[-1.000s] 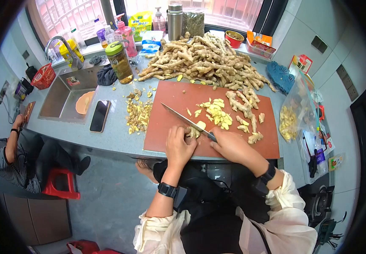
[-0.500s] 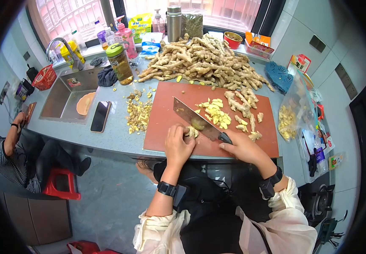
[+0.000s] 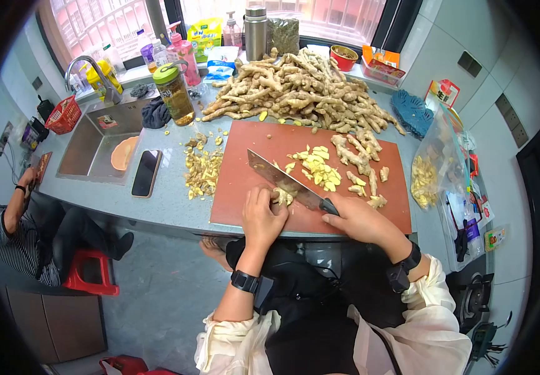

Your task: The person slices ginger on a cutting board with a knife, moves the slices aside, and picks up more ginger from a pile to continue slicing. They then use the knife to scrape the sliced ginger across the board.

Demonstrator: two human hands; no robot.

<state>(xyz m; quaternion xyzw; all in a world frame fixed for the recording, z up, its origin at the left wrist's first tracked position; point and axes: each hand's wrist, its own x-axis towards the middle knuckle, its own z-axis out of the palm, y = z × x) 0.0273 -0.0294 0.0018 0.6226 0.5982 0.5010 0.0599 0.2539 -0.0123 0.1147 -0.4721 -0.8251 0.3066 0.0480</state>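
My left hand (image 3: 262,215) is closed on a piece of ginger (image 3: 284,196) at the front of the red-brown cutting board (image 3: 238,140). Wrapped round the dark handle, my right hand (image 3: 354,217) holds a cleaver (image 3: 276,176). The wide blade slants up to the left, right beside the ginger piece; whether its edge touches is hard to see. Behind the blade lies a heap of yellow ginger slices (image 3: 320,169). Uncut ginger roots (image 3: 356,153) and smaller bits rest on the board's right part. Left of the board are ginger trimmings (image 3: 202,169).
A large pile of ginger (image 3: 301,87) covers the counter's back. At left are a phone (image 3: 146,174), a tea jar (image 3: 175,97) and the sink (image 3: 88,164). A plastic bag of ginger slices (image 3: 424,178) stands at right. Another person (image 3: 20,231) sits at far left.
The cleaver's tip has swung slightly left and toward me, and the blade has shifted closer to the ginger piece. My left hand has barely moved.
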